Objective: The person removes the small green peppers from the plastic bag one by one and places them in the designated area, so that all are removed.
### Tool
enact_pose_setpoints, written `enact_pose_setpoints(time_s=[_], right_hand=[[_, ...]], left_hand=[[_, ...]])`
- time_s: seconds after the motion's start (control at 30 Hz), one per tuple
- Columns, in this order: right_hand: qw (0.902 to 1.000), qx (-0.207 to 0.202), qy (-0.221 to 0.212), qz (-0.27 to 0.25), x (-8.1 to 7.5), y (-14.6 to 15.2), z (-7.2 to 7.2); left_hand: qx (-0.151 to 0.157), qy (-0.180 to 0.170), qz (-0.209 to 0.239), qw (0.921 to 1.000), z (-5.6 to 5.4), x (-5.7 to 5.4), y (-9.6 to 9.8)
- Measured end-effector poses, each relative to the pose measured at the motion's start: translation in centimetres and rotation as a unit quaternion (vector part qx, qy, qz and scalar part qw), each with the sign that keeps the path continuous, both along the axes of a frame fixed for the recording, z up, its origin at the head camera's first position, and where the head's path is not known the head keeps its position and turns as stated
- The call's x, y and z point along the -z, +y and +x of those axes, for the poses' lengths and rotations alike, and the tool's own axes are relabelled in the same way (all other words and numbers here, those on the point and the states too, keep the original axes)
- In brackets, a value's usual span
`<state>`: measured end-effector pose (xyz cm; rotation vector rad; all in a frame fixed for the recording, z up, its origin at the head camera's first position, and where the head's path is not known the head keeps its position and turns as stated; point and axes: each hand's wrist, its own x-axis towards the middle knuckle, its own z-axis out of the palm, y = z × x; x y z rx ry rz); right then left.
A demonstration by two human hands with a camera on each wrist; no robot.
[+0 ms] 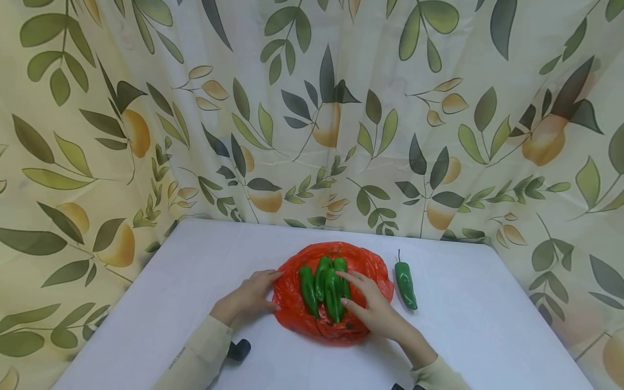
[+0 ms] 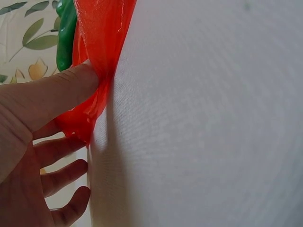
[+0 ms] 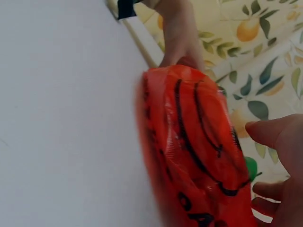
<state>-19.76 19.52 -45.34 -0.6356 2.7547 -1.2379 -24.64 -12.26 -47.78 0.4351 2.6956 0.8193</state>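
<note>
Several green chili peppers (image 1: 333,295) lie side by side on a crumpled red plastic bag (image 1: 292,260), spread on the white table. At the bag's left edge rests my left hand (image 1: 253,292), thumb and fingers apart. In the left wrist view its thumb (image 2: 78,82) touches the red plastic, and part of the index finger is hidden behind it. My right hand (image 1: 375,309) hovers over the right side of the peppers, fingers spread, the fingertips close to them; whether they touch cannot be told. Black print marks the bag (image 3: 189,137) in the right wrist view.
A single green chili pepper (image 1: 405,285) lies on the white tabletop (image 1: 458,303), right of the bag. A leaf-and-fruit patterned curtain (image 1: 312,135) hangs behind and beside the table. A black wrist device (image 1: 239,350) shows near the left sleeve.
</note>
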Motion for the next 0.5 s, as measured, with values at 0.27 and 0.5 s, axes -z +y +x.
enact_pose_setpoints(time_s=[0.27,0.5], right_hand=[[0.9982,-0.039,-0.034,0.03,1.2,-0.8,0.2],[0.9976,-0.039,-0.035,0.045,1.9,-1.1,0.1]], left_hand=[[-0.004,-0.005,0.003,1.0,0.0,0.1,0.0],[-0.002,-0.001,0.001,1.0,0.1,-0.1,-0.1]])
